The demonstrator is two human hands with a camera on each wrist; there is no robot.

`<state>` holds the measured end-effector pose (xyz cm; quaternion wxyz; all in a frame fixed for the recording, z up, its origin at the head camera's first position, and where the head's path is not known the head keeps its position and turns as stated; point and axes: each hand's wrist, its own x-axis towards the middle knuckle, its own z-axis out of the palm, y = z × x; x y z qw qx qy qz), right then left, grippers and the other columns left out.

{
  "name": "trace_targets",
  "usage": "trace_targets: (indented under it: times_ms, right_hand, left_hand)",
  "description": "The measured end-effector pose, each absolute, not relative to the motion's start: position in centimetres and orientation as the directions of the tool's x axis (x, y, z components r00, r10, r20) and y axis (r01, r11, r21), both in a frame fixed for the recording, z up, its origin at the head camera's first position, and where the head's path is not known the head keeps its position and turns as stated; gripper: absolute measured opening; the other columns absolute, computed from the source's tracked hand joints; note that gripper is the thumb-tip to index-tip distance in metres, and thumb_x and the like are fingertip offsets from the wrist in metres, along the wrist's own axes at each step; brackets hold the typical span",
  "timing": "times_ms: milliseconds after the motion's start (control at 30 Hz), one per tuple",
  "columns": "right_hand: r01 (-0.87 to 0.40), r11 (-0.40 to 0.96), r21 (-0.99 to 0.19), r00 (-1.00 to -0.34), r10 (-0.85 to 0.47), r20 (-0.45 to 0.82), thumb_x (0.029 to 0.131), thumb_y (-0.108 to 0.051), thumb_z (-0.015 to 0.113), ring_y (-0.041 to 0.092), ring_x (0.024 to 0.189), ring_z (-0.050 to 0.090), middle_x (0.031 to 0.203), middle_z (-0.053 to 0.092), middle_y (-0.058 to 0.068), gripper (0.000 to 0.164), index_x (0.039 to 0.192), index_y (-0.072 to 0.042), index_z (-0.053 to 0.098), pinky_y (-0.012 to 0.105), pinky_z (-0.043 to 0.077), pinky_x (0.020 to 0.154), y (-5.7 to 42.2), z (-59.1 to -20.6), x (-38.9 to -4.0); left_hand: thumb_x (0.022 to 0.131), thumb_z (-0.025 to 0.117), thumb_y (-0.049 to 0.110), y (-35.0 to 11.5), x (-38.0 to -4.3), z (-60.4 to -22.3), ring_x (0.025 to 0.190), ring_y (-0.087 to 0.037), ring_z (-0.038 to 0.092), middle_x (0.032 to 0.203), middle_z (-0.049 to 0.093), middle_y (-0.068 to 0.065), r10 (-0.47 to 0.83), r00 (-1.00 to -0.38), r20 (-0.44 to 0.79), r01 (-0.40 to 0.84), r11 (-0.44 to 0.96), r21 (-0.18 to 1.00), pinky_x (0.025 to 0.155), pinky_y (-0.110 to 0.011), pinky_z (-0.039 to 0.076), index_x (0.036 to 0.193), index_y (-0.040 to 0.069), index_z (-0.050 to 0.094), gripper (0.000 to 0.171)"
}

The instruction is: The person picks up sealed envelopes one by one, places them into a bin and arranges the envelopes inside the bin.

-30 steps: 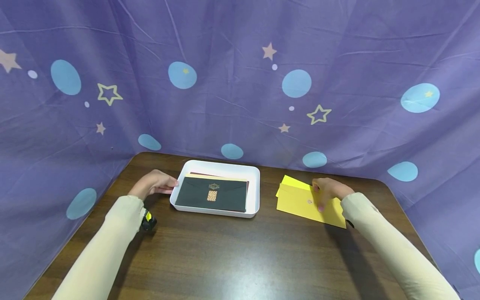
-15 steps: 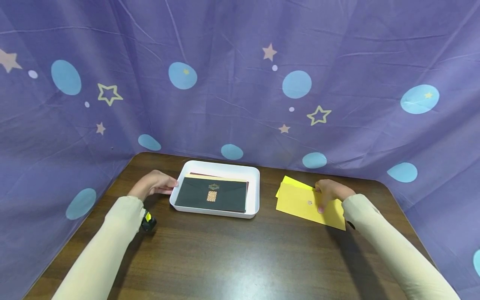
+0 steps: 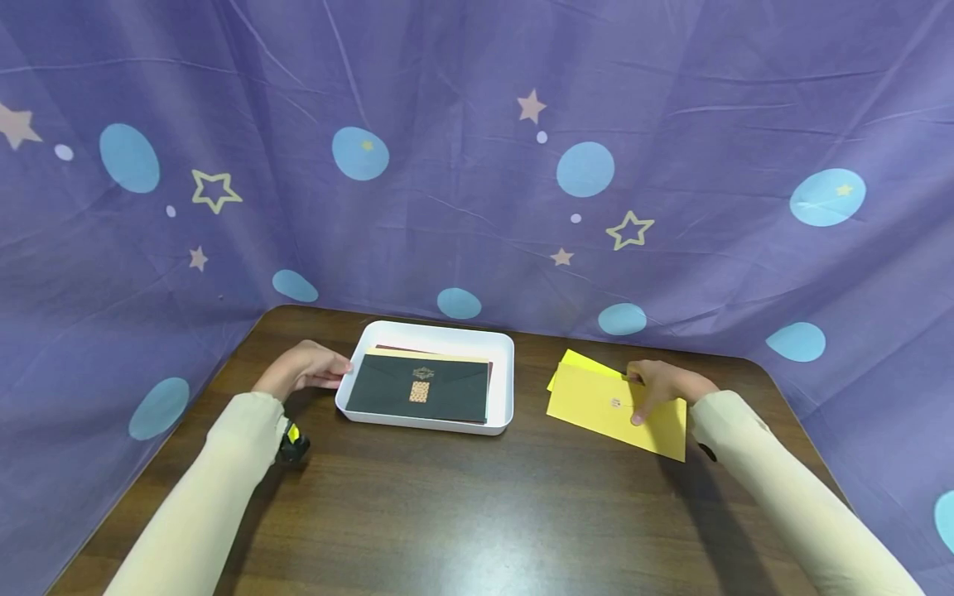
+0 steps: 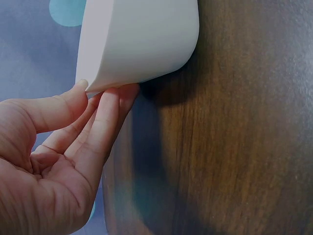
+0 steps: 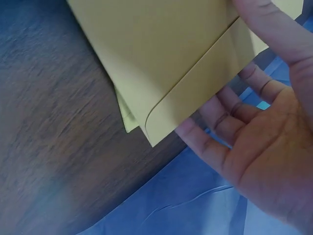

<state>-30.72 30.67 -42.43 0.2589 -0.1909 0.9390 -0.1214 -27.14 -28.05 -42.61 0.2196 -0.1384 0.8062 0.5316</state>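
Note:
At the left, my left hand pinches the side rim of a white tray, thumb at the edge and fingers underneath, as the left wrist view shows. Lying in that tray is a dark envelope with a gold emblem and a patterned gold patch. Cream and dark red edges show beneath it. On the right, my right hand holds the long edge of a golden-yellow envelope, thumb on its upper face, fingers behind. A brighter yellow envelope lies partly hidden under it.
A brown wooden table carries everything, with its rounded far edge close behind the tray. Beyond that hangs a purple curtain with stars and blue ovals. A black device sits at the left wrist.
The right hand has shifted slightly to the right, and the near right corner of the golden-yellow envelope sits a little lower in view. The left hand keeps its grip on the tray.

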Motion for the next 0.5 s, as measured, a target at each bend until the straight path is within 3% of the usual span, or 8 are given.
trace_targets:
  times_ms: [200,400,433,500]
  right_hand:
    - [-0.331,0.857,-0.394,-0.769,-0.487,-0.414,0.068,-0.023,0.096,0.032,0.103,0.05,0.113,0.055,0.017,0.065,0.113,-0.001,0.053,0.043,0.051,0.086,31.5,-42.5,-30.3]
    - [-0.311,0.835,-0.454,-0.746,-0.511,-0.427,0.069,-0.002,0.088,0.042,0.119,0.052,0.125,0.055,0.021,0.058,0.114,-0.001,0.052,0.05,0.053,0.094,32.0,-42.3,-30.0]
    - [-0.287,0.843,-0.456,-0.75,-0.493,-0.44,0.068,0.001,0.087,0.04,0.117,0.053,0.124,0.055,0.02,0.057,0.114,-0.001,0.053,0.048,0.053,0.093,32.0,-42.1,-29.9]
    - [-0.214,0.849,-0.483,-0.753,-0.458,-0.473,0.065,0.01,0.08,0.033,0.099,0.056,0.105,0.056,0.015,0.046,0.101,-0.001,0.053,0.037,0.052,0.079,31.9,-41.9,-29.8]
  left_hand:
    - [0.096,0.064,0.0,-28.1,-27.1,-42.6,0.072,-0.005,0.067,0.075,0.069,0.004,0.016,-0.867,-0.499,-0.452,0.4,0.797,0.072,-0.021,0.065,0.12,-0.018,0.062,0.03]
    - [0.095,0.065,0.0,-28.0,-27.1,-42.7,0.071,-0.006,0.067,0.075,0.069,0.003,0.005,-0.866,-0.5,-0.456,0.403,0.794,0.071,-0.022,0.065,0.12,-0.017,0.063,0.03]
    - [0.095,0.065,0.0,-28.0,-27.1,-42.6,0.071,-0.006,0.067,0.075,0.068,0.003,0.002,-0.866,-0.501,-0.457,0.403,0.793,0.071,-0.022,0.065,0.119,-0.017,0.063,0.03]
    - [0.095,0.065,0.0,-28.0,-27.1,-42.6,0.071,-0.006,0.067,0.075,0.069,0.003,0.001,-0.866,-0.5,-0.457,0.404,0.792,0.071,-0.022,0.065,0.119,-0.017,0.063,0.03]
